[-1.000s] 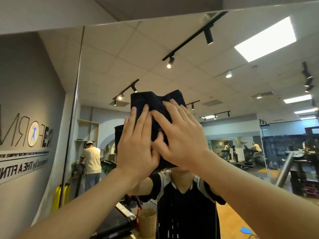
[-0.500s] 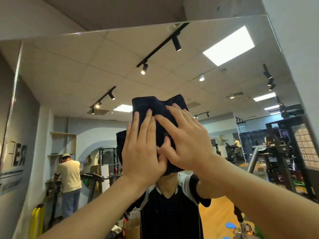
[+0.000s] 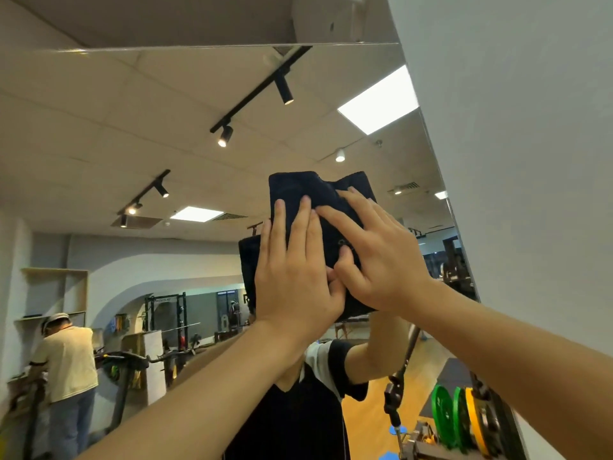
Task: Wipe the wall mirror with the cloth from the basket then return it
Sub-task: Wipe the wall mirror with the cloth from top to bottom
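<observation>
Gym ceiling lights and racks fill the wall mirror (image 3: 166, 127) before me, its right edge meeting a pale wall (image 3: 530, 161). Against the glass I press the dark cloth (image 3: 298, 190), high up near that edge. My left hand (image 3: 295, 277) lies flat on it, fingers straight and together; my right hand (image 3: 378, 257) overlaps beside it, fingers spread flat.

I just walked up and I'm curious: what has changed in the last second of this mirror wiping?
The cloth and both hands have slid rightward along the mirror, now close to its right edge by the white wall; the lettered wall at the left has gone from view. Nothing was picked up or let go. Left hand and right hand still press flat on the cloth, side by side.
</observation>
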`<state>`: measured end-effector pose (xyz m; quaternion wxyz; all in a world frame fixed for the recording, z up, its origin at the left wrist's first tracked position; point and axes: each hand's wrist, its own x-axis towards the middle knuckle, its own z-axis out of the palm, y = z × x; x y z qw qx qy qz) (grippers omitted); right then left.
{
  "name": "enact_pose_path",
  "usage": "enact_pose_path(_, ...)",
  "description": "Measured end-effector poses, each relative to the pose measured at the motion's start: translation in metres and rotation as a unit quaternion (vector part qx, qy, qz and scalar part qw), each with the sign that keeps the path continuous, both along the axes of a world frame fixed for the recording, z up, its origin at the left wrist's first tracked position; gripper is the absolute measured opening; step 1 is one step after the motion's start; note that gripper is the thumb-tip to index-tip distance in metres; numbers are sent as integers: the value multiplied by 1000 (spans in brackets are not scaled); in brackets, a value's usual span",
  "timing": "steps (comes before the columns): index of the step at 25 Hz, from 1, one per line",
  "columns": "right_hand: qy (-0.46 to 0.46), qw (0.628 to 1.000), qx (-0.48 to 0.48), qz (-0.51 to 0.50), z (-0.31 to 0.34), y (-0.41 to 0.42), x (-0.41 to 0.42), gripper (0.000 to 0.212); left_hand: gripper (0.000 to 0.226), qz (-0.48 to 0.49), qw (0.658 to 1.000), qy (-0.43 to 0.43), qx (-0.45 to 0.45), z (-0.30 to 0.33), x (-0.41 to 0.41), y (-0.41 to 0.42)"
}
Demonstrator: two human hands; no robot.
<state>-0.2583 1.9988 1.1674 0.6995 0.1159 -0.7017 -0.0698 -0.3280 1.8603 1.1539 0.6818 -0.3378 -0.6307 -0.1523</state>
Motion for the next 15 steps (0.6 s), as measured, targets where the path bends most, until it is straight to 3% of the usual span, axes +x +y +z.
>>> enact_pose_path(9, 11, 999, -12, -29, 4, 102, 33, 60, 70, 1, 1000, 0, -25, 10, 36, 101)
enact_pose_path(15, 20, 999, -41, -7, -1, 117, 37, 59, 68, -6, 1000, 9, -27, 11, 40, 118)
